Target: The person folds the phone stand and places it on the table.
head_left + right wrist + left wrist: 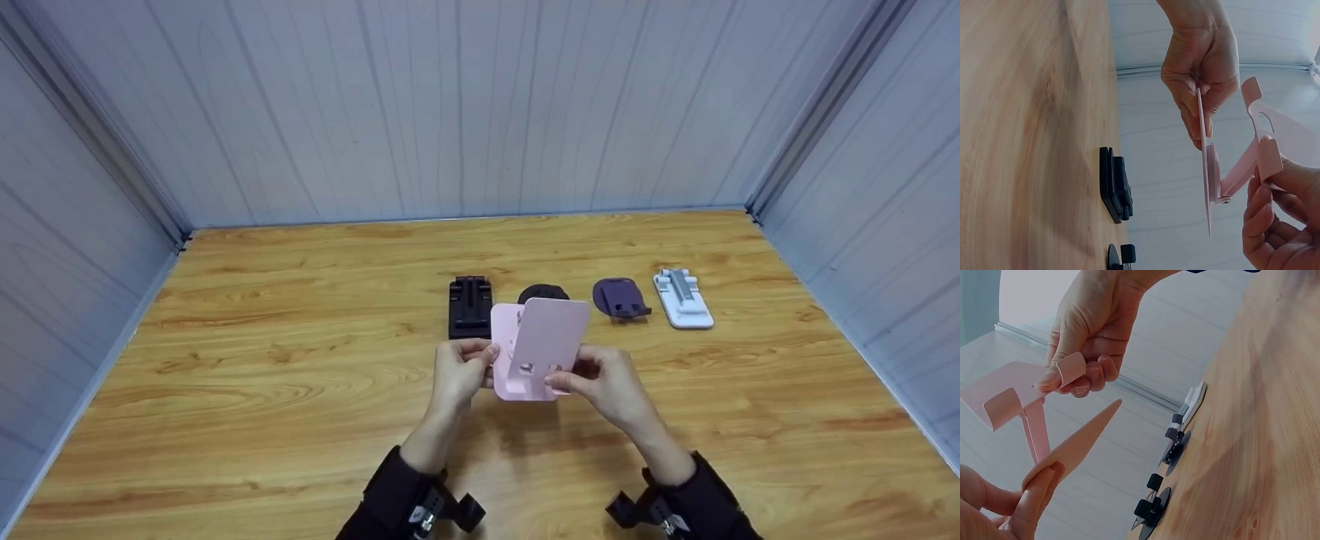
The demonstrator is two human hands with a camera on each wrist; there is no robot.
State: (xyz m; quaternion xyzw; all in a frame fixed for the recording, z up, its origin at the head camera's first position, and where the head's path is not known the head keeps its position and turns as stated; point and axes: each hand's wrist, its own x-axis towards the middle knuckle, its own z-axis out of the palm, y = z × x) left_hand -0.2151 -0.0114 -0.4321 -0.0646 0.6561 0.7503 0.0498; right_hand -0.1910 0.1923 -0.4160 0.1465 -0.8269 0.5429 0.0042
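A pink folding phone stand (551, 337) is held above the table between both hands, its back plate raised at an angle from its flat base. My left hand (460, 371) pinches the left edge of the base (1205, 169) between thumb and fingers. With thumb and curled fingers, my right hand (607, 379) grips the lower right of the raised plate, close to one of its front hooks (1071, 368). The arm (1036, 430) joining plate and base shows in both wrist views.
Behind the pink stand, several other phone stands lie in a row on the wooden table (300, 420): a black one (470, 307), a round black one (544, 291) partly hidden, a dark purple one (620, 298) and a white one (682, 298). Panelled walls (480, 112) enclose the table.
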